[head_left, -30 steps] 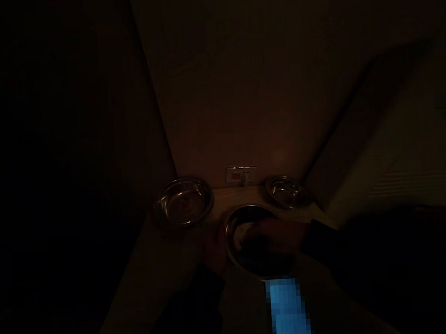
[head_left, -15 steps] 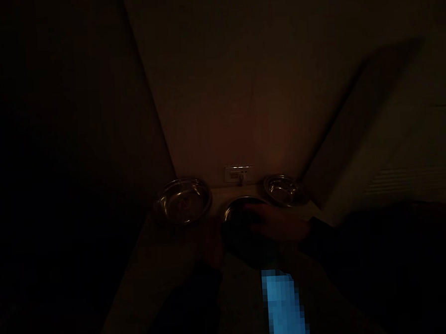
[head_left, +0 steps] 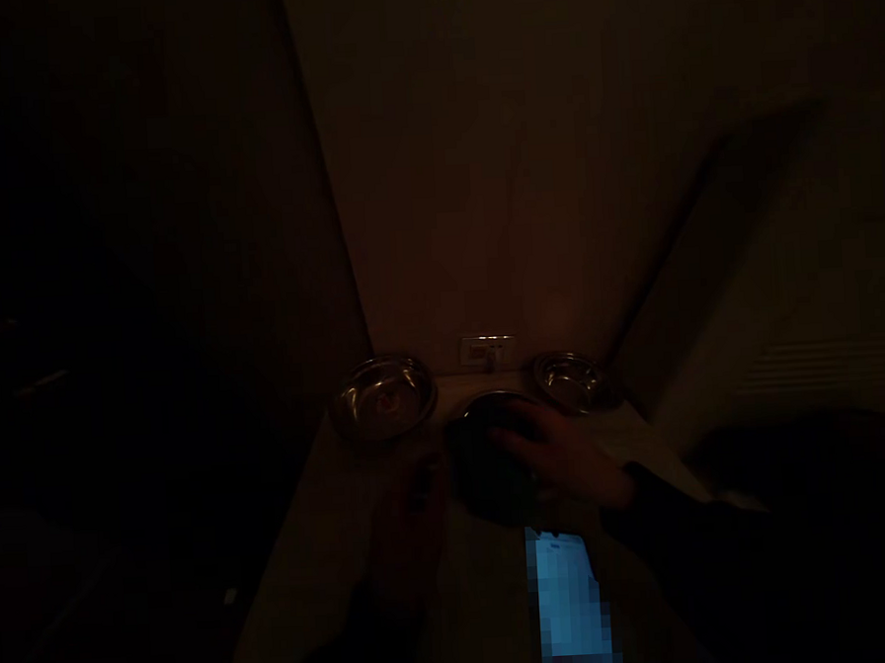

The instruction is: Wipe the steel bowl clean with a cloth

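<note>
The scene is very dark. A dark greenish, soft-looking bundle (head_left: 491, 475) lies at the near side of a round metal dish (head_left: 483, 398), covering much of it. My right hand (head_left: 559, 449) reaches from the right with its fingers curled over the bundle, its fingertips near the dish's rim. Left of the bundle, my left hand (head_left: 408, 516) is raised over the table with its fingers curled. A faint glint shows by those fingers, but what they hold is too dark to make out.
A shiny metal bowl (head_left: 343, 416) with a small reddish spot stands back left on the table (head_left: 312, 536). Another metal bowl (head_left: 576, 409) is back right. Behind them is a wall socket (head_left: 479, 350) with a plug. A lit phone (head_left: 571, 592) lies in front.
The view has shifted, so the bowls and table appear further right. My left hand has come up into clearer sight beside the bundle. My right hand stays on the bundle.
</note>
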`<state>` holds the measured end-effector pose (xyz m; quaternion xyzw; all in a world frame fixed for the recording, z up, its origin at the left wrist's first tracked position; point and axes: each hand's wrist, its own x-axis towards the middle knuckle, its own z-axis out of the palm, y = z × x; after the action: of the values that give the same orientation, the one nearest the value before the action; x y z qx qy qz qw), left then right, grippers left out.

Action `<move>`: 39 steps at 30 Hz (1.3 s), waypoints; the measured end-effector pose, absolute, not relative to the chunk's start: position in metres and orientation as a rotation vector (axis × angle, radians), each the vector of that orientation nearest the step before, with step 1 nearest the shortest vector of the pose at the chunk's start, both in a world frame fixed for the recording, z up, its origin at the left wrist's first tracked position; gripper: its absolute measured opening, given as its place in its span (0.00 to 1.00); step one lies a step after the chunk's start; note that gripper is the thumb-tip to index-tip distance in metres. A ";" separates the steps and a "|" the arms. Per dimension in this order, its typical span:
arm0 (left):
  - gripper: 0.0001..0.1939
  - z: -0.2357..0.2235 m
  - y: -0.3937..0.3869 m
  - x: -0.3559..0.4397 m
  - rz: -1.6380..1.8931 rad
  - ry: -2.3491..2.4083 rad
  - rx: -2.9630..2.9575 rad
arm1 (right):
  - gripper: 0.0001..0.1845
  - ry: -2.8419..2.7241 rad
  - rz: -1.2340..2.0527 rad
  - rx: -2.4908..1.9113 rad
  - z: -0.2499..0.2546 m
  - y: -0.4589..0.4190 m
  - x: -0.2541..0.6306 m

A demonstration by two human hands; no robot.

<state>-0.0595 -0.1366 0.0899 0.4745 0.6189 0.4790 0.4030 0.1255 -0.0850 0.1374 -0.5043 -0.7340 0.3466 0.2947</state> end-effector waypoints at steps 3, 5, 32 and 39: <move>0.30 0.098 -0.156 -0.060 1.264 1.392 1.174 | 0.18 -1.968 1.106 -1.180 0.138 -0.105 0.105; 0.33 0.100 -0.161 -0.067 1.272 1.437 1.143 | 0.18 -1.999 1.223 -1.077 0.139 -0.115 0.096; 0.26 0.030 -0.210 -0.113 0.452 1.865 2.164 | 0.17 -2.660 0.562 -1.461 0.086 -0.139 0.061; 0.29 0.034 -0.215 -0.103 0.210 2.001 2.283 | 0.16 -2.750 0.462 -1.274 0.087 -0.141 0.069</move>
<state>-0.1033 -0.2151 0.0339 0.7494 0.6567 0.0689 0.0492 0.0686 -0.1413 0.0872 -0.4153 -0.8963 0.1507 0.0381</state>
